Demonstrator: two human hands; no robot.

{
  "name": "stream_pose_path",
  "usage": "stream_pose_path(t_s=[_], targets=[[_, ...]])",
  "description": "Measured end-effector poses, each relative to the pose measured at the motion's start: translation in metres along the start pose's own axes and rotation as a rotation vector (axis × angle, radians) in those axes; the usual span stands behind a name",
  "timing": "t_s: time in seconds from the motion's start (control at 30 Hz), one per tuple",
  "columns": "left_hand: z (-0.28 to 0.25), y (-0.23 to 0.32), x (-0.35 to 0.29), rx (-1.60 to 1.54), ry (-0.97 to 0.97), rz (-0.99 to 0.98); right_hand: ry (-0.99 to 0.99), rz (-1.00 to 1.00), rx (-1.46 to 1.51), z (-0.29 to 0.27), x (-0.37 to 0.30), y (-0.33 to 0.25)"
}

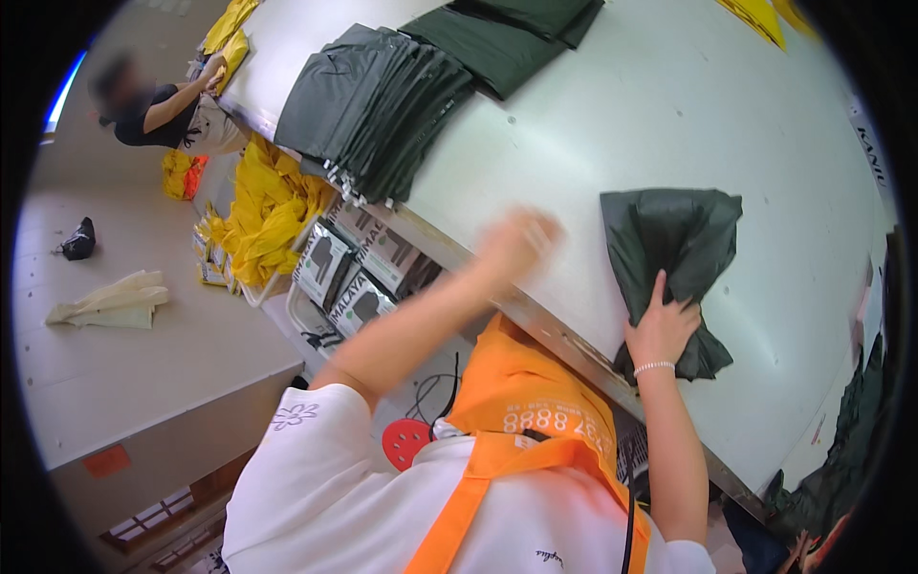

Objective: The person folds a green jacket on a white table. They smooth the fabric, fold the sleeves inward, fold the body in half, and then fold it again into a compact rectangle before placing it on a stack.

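Note:
My right hand (662,330), with a pale beaded bracelet at the wrist, is closed around the gathered middle of a dark green piece of thin coated fabric (672,225). The fabric fans out above and below the grip and lies on the pale, shiny tabletop. What kind of item it is, I cannot make out. Left of it, over the table's front edge, my left hand (524,244) is smeared by motion, apart from the fabric. Its fingers are too blurred to read.
Stacked dark green folded pieces (378,110) lie at the table's far left, beside more dark green fabric (507,43). Below the edge are printed packages (359,301) and a yellow fabric pile (263,206). A red stool (409,442) stands below; another person (172,115) handles yellow fabric.

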State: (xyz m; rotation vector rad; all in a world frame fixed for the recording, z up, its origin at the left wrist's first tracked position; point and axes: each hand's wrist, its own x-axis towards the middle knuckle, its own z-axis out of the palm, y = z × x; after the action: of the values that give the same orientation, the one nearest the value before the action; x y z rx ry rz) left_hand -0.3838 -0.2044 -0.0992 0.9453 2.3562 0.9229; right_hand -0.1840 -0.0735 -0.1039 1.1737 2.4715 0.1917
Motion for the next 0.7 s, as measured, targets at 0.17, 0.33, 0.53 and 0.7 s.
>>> stream_pose_path(t_s=[0.17,0.33,0.53,0.7], targets=[[-0.21,-0.186,0.146,0.548,0.705,0.111,0.069,0.004,0.049,0.006,-0.003,-0.009],[-0.209,-0.298,0.18,0.463,0.415,-0.279,0.109,0.003,0.09,0.011,-0.001,-0.008],[-0.199,-0.213,0.138,0.444,0.375,-0.211,0.109,0.01,0.109,0.01,-0.003,-0.008],[-0.203,-0.145,0.101,0.459,0.67,0.279,0.159,-0.051,0.26,0.015,0.004,0.01]])
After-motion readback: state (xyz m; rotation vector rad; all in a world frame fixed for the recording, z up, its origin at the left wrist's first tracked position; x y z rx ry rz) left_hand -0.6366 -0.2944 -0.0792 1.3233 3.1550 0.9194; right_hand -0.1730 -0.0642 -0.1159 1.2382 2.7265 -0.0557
